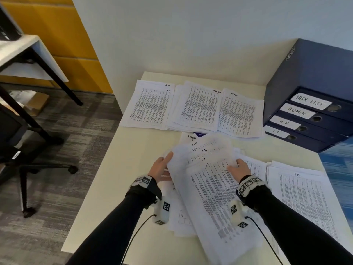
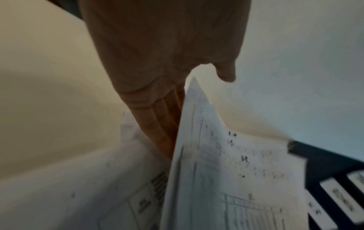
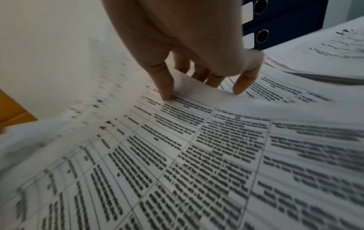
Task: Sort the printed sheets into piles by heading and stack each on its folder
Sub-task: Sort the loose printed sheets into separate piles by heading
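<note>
Done so far: white paper HR pile [image 1: 150, 106], Task List pile [image 1: 198, 108] and Admin pile [image 1: 238, 113] at 12 o'clock on the cream bench [image 1: 124, 169], I.T. pile [image 1: 301, 197] at 4 o'clock.
To do: fanned white printed sheets [image 1: 210, 188] dead centre look unsorted, and the stacked dark blue folders [image 1: 309, 77] at 2 o'clock carry nothing yet.
Left hand [image 1: 161, 167]: fingers [image 2: 157, 124] straight, slid under the fan's edge.
Right hand [image 1: 238, 167]: fingers [image 3: 244, 84] curled, pinching the top sheet.

black sleeves [image 1: 114, 217], marker-tagged wristbands [image 1: 144, 181], white wrist cameras [image 1: 163, 209], black cables [image 1: 131, 240]

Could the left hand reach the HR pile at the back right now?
Probably yes: bare table lies between the left hand and the HR pile, nothing blocking. But it props up the loose sheets, so it must let go first.
</note>
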{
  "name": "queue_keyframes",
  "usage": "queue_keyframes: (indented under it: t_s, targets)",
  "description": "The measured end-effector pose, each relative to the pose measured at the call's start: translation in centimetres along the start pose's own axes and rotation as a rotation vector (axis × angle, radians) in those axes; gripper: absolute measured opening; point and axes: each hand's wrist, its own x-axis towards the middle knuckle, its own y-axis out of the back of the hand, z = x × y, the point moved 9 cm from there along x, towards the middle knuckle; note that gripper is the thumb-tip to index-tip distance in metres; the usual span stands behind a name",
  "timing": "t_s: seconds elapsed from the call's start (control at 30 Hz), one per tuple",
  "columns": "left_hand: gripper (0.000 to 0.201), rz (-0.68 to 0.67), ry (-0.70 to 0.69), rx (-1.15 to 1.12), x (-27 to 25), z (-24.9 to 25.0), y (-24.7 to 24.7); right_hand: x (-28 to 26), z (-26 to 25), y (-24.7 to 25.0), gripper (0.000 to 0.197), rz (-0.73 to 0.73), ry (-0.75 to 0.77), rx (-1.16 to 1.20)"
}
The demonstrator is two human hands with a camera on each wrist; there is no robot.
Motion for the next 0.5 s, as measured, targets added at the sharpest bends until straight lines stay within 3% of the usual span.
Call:
queue_keyframes:
  t_s: [0.07, 0.17, 0.23, 0.3, 0.4, 0.5]
  targets:
    - [0.057, -0.03, 0.045, -0.047, -0.3, -1.5, -0.8, -0.1, -0.2, -0.2, 0.056, 0.004, -0.018, 0.033]
    - [0.072, -0.116, 0.075, 0.012, -0.6, -3.4, -2.7, -1.0, -0.8, -1.3, 0.042, -0.025, -0.023, 0.039]
    - [0.072, -0.044, 0.002, 0.101, -0.6, -2.8, -2.8, -1.5, -0.9, -2.0, 0.04, -0.054, -0.025, 0.079]
    - [0.057, 0.039, -0.117, 0.117, -0.9, -0.5, -2.4, -2.1, -0.5, -1.9, 0.051, -0.068, -0.048, 0.22]
    - [0.043, -0.012, -0.235, 0.024, -2.1, 3.8, -2.5, -3.0, -0.3, -0.8, 0.083, -0.129, -0.083, 0.53]
    - [0.037, -0.056, -0.336, -0.006, -3.7, 9.0, -2.7, -4.1, -3.0, 1.1, 0.099, -0.202, -0.02, 0.738]
